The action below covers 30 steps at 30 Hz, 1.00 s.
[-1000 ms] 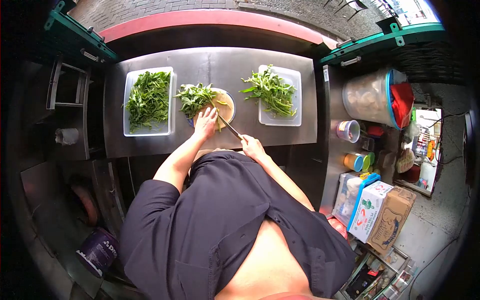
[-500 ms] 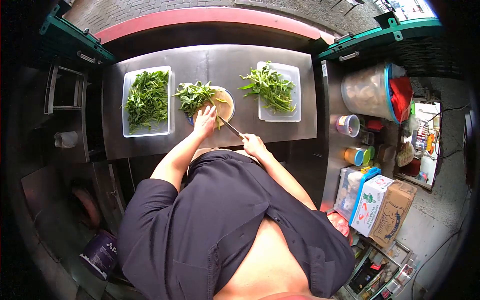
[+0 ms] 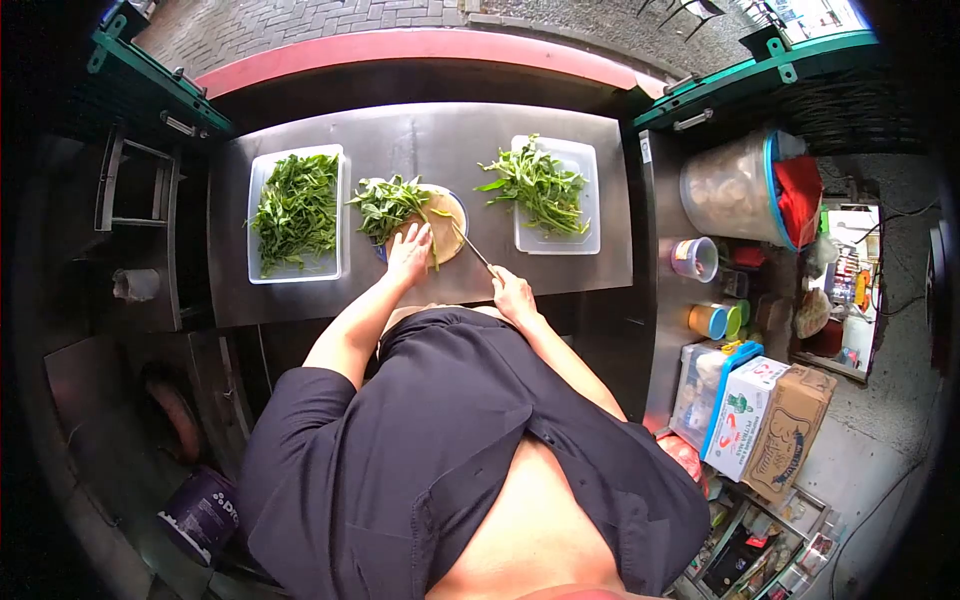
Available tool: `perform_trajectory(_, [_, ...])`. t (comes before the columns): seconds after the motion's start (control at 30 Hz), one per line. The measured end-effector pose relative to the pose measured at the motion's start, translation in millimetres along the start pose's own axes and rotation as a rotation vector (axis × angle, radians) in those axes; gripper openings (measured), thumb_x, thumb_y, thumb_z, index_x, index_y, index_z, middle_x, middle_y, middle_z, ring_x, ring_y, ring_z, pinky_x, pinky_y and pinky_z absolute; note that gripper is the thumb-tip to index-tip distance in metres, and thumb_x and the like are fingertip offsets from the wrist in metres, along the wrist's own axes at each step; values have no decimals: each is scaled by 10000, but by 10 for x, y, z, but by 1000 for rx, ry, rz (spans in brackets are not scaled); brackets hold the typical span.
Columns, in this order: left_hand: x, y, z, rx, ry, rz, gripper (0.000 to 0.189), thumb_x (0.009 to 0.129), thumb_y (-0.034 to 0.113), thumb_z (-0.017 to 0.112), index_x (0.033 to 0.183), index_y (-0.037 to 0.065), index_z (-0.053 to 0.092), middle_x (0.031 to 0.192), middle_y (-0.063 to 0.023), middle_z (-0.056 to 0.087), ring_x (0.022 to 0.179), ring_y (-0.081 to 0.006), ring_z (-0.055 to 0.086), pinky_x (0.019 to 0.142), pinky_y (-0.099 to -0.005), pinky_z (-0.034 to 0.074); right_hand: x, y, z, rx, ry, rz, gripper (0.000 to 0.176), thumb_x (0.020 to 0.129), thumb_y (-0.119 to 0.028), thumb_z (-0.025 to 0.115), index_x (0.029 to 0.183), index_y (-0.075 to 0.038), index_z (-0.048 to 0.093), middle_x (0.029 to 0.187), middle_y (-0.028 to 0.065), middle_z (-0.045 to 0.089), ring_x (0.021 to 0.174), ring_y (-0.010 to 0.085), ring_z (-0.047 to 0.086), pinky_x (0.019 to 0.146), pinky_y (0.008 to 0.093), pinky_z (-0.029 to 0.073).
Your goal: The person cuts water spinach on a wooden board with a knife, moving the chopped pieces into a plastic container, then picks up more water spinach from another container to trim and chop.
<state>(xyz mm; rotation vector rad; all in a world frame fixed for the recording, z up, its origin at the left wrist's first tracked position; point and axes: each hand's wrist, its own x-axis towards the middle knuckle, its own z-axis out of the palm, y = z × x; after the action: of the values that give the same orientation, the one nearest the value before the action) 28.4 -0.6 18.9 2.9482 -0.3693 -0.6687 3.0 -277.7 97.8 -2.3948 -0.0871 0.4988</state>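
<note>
A bunch of leafy greens point(image 3: 388, 203) lies on a round cutting board point(image 3: 447, 243), its leaves hanging over the left side. My left hand point(image 3: 409, 256) is closed over the stem end and holds the bunch against the board. The handle of a knife point(image 3: 474, 250) is gripped in my right hand point(image 3: 514, 296) at the counter's near edge. Its blade slants up and left over the board's right part, apart from my left fingers. Small green pieces lie on the board near the stems.
On the steel counter point(image 3: 400, 130), a clear tray point(image 3: 344, 215) of cut greens stands left and another tray point(image 3: 560, 246) of long-stemmed greens stands right. Farther right are a big clear tub point(image 3: 722, 190), small containers point(image 3: 694, 258) and cardboard boxes point(image 3: 795, 430).
The knife blade has swung away from my left hand, toward the board's right side. My left hand stays on the greens. The whole view has shifted slightly.
</note>
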Motion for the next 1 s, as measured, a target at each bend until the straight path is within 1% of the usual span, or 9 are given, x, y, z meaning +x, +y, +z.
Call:
perform_trajectory(0.1, [-4,39,55,-83,45,-43,747,830,184,665,1532,65,443,1665,-96,304,1542,-322,269,1198,-563,307,98,-40,-94,21,24,9,335,986,-205,623,1318,-172,655,1129,214,719,1054,415,691,907,485,558])
perform_trajectory(0.17, [35,61,137,-192,195,-81,656,846,201,673,1469,76,512,1558,-115,429,1462,-322,369,1134,-536,378,121,-96,-182,34,19,37,338,987,-232,617,1321,-198,660,1134,216,716,1047,411,694,905,485,557])
perform_trajectory(0.2, [34,75,110,-190,194,-84,656,846,201,673,1469,76,512,1558,-115,429,1462,-322,369,1134,-536,378,108,-78,-216,36,17,35,338,987,-232,617,1321,-198,660,1134,216,716,1047,411,694,905,485,557])
perform_trajectory(0.27, [67,118,48,-282,212,-147,576,864,228,682,1407,78,558,1414,-121,517,1350,-313,451,1047,-502,434,69,-30,-306,-27,-76,24,350,997,-237,609,1334,-156,659,1207,186,709,1129,379,680,951,449,548])
perform_trajectory(0.37, [147,176,110,-334,293,-207,552,866,239,692,1381,84,568,1341,-121,525,1287,-301,478,992,-482,457,-38,110,-371,-57,-137,54,357,986,-258,621,1328,-167,666,1204,173,715,1120,371,686,949,448,546])
perform_trajectory(0.47, [147,224,125,-321,360,-190,537,863,240,697,1367,97,577,1346,-120,513,1279,-301,483,984,-478,464,-79,201,-435,-84,-171,95,363,981,-284,627,1325,-178,670,1182,164,725,1100,367,692,943,448,548])
perform_trajectory(0.8, [114,347,198,-398,308,-258,493,862,239,699,1320,86,600,1297,-124,522,1236,-305,502,970,-470,473,331,206,-400,-45,-125,48,354,987,-289,620,1329,-213,674,1215,136,721,1120,356,688,961,445,545])
perform_trajectory(0.93, [73,421,198,-419,330,-343,376,880,257,703,1191,56,638,1227,-137,574,1193,-323,546,956,-466,495,470,229,-385,-41,-167,-8,356,991,-282,621,1335,-203,671,1218,135,722,1118,344,694,961,429,545])
perform_trajectory(1.0, [136,399,175,-520,378,-483,310,884,257,719,1109,61,633,1124,-158,623,1101,-355,607,930,-473,520,435,250,-399,-35,-195,-25,356,992,-278,622,1336,-200,670,1218,135,722,1116,341,696,961,423,546])
